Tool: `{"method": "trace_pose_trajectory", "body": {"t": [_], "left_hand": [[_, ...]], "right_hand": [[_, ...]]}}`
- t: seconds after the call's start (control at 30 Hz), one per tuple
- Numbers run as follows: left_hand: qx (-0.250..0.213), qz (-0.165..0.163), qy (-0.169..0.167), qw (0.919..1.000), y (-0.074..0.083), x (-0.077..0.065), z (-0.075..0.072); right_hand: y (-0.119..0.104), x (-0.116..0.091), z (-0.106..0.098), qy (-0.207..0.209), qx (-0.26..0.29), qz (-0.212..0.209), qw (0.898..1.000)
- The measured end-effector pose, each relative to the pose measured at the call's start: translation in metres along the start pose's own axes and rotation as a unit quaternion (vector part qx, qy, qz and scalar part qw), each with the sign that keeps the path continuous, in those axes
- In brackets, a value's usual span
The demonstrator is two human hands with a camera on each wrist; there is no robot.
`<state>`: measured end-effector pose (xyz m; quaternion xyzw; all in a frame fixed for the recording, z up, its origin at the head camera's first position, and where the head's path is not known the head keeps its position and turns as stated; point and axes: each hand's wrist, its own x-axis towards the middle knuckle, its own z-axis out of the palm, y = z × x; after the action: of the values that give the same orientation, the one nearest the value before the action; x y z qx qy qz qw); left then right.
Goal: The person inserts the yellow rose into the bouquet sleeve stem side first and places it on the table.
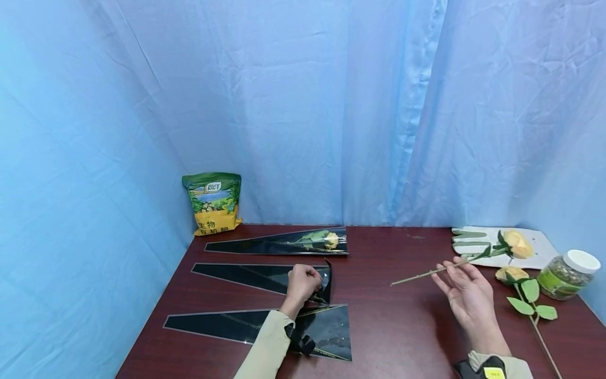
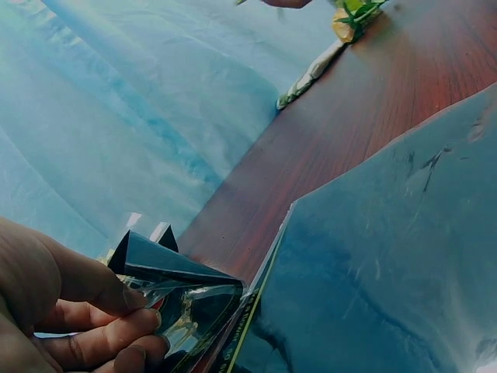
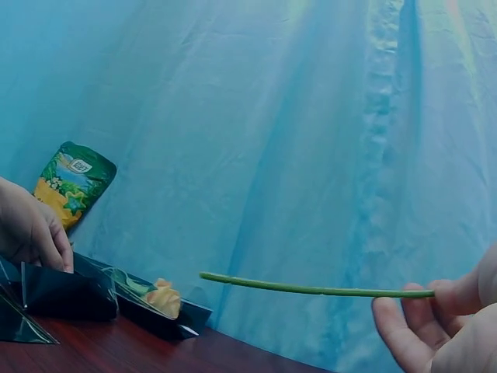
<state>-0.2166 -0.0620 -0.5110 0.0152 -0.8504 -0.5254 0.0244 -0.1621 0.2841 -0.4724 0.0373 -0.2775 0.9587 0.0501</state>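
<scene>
My left hand [image 1: 301,287] pinches the clear film at the wide end of the middle black flower sleeve [image 1: 236,272]. In the left wrist view the thumb and fingers grip the film, and the sleeve's mouth [image 2: 175,263] gapes beside them. My right hand [image 1: 471,302], palm up, holds a yellow rose [image 1: 518,244] by its green stem [image 3: 311,291] between thumb and fingers. The bare stem end points left toward the sleeve, raised over the table; the bloom is at the right. A flat black sleeve [image 1: 331,331] lies nearest me, partly under the left forearm.
At the back, another sleeve [image 1: 265,246] has a yellow rose inside. A green and yellow fertilizer bag [image 1: 215,205] stands at the back left. On the right are a work glove [image 1: 542,247], a white-lidded jar [image 1: 563,279] and a loose rose [image 1: 530,292]. Blue curtains [image 1: 293,105] enclose the table.
</scene>
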Motion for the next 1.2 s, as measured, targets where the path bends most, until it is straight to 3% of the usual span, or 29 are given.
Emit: {"method": "trace_pose_trajectory", "body": {"t": [0.2,0.37,0.5,0.87,1.2], "left_hand": [[0.001,0.001,0.0,1.0,0.001,0.0,0.0],[-0.001,0.006,0.0,1.0,0.0,0.001,0.0],[0.002,0.009,0.002,1.0,0.0,0.001,0.0],[0.011,0.002,0.003,0.9999,0.002,-0.001,0.0],[0.013,0.004,0.003,0.9999,0.004,-0.001,-0.001]], "right_hand": [[0.014,0.003,0.014,0.061,-0.018,-0.055,0.996],[0.026,0.008,0.027,0.15,-0.05,-0.079,0.984],[0.037,0.011,0.035,0.194,-0.069,-0.091,0.974],[0.068,0.013,0.051,0.173,-0.107,-0.1,0.974],[0.098,0.016,0.062,0.177,-0.15,-0.101,0.967]]}}
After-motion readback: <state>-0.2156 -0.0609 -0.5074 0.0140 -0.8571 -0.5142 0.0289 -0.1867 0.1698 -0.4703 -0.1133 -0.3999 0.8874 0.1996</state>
